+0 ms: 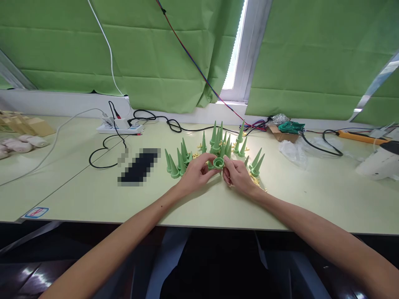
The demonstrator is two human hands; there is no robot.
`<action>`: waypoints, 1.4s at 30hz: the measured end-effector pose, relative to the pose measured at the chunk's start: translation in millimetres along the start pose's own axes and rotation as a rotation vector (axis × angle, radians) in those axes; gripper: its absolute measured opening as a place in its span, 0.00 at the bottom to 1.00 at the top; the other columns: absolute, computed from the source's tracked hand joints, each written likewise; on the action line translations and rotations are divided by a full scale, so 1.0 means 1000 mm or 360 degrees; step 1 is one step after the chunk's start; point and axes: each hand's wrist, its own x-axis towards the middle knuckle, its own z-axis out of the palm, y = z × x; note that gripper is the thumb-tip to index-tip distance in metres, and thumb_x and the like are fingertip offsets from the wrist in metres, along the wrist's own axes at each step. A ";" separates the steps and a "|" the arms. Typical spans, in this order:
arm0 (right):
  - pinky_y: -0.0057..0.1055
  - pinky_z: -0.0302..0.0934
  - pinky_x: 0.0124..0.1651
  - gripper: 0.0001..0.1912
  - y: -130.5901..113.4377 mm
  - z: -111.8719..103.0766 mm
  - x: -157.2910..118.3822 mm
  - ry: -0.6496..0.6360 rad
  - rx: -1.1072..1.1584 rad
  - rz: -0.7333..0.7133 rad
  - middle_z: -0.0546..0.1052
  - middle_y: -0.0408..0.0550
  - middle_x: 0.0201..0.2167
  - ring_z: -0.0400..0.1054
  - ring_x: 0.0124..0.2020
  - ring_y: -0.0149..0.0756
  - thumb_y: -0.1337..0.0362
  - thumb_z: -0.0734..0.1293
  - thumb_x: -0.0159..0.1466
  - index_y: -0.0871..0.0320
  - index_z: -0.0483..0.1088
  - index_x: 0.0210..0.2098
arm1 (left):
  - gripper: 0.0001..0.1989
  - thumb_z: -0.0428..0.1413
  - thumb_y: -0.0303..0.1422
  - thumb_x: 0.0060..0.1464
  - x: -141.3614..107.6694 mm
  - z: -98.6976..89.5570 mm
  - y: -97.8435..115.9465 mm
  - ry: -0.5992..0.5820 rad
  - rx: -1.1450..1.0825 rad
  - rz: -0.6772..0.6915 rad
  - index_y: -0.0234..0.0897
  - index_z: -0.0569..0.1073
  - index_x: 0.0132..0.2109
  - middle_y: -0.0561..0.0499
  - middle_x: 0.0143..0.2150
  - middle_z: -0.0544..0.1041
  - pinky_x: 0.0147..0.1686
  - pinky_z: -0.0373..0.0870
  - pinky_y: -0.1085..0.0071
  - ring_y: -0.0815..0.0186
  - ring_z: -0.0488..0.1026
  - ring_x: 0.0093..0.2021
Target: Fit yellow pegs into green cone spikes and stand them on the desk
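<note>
A hollow green plastic cone (218,163) is held above the table, its round open base turned toward me and its tip hidden behind. My left hand (198,172) pinches the cone's left side between thumb and fingers. On the other side, my right hand (239,175) is closed with its fingers curled, the thumb at the cone's right edge. Just beyond my hands stand several similar green cones (216,143), tips up. More cones (174,168) stand to the left, and a few cones (256,164) are beside my right hand. Small yellow plastic pieces (255,180) lie among them.
A white power strip (120,126) with black cables lies at the back left. Pale wooden-looking blocks (31,124) are at far left. A small cardboard box (280,135), plastic bags (293,153) and a white device (380,162) are on the right. A pixelated dark patch (140,166) lies left of the cones.
</note>
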 end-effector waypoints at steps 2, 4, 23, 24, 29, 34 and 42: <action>0.27 0.52 0.17 0.33 -0.001 0.001 -0.001 0.0028 0.0029 -0.0001 0.61 0.39 0.10 0.55 0.11 0.26 0.43 0.56 0.70 0.56 0.57 0.15 | 0.13 0.58 0.41 0.57 0.000 0.000 0.002 -0.0033 -0.0040 -0.0100 0.37 0.67 0.40 0.60 0.21 0.61 0.22 0.53 0.75 0.75 0.56 0.19; 0.27 0.52 0.16 0.31 -0.001 0.002 -0.001 0.0043 0.0058 -0.0003 0.62 0.39 0.11 0.55 0.11 0.25 0.42 0.56 0.69 0.56 0.59 0.17 | 0.14 0.57 0.43 0.58 0.001 -0.001 0.003 -0.0095 -0.0108 -0.0200 0.38 0.65 0.36 0.60 0.20 0.59 0.21 0.51 0.75 0.74 0.56 0.19; 0.26 0.53 0.18 0.24 0.001 -0.001 -0.004 -0.0197 -0.0039 -0.0130 0.65 0.37 0.16 0.56 0.14 0.26 0.44 0.55 0.71 0.55 0.60 0.27 | 0.23 0.50 0.53 0.61 0.003 -0.006 -0.003 -0.0484 -0.0921 -0.0561 0.36 0.68 0.36 0.56 0.19 0.66 0.15 0.58 0.76 0.71 0.67 0.18; 0.26 0.53 0.18 0.24 0.002 -0.001 -0.004 -0.0205 -0.0033 -0.0121 0.64 0.37 0.16 0.56 0.14 0.26 0.44 0.55 0.71 0.55 0.59 0.27 | 0.22 0.50 0.53 0.61 0.003 -0.006 -0.003 -0.0487 -0.0909 -0.0544 0.36 0.67 0.36 0.56 0.20 0.65 0.16 0.58 0.76 0.71 0.67 0.18; 0.27 0.52 0.17 0.24 0.004 -0.001 -0.004 -0.0183 -0.0015 -0.0086 0.64 0.36 0.15 0.55 0.13 0.26 0.42 0.56 0.70 0.54 0.56 0.26 | 0.22 0.50 0.53 0.61 0.002 -0.005 -0.006 -0.0479 -0.0787 -0.0487 0.37 0.63 0.34 0.57 0.20 0.65 0.17 0.58 0.76 0.72 0.66 0.18; 0.27 0.51 0.15 0.26 0.006 -0.001 -0.003 -0.0156 -0.0005 -0.0021 0.64 0.37 0.14 0.55 0.12 0.27 0.41 0.56 0.69 0.54 0.57 0.25 | 0.20 0.50 0.51 0.62 0.000 -0.005 -0.002 -0.0452 -0.0626 -0.0355 0.38 0.62 0.34 0.59 0.20 0.62 0.20 0.58 0.75 0.73 0.64 0.18; 0.28 0.52 0.18 0.31 0.001 0.000 -0.002 -0.0106 -0.0083 0.0008 0.63 0.39 0.10 0.55 0.12 0.27 0.42 0.55 0.69 0.55 0.58 0.18 | 0.14 0.53 0.45 0.61 -0.003 -0.002 0.000 -0.0290 -0.0281 -0.0225 0.38 0.64 0.38 0.58 0.22 0.60 0.21 0.53 0.74 0.73 0.58 0.21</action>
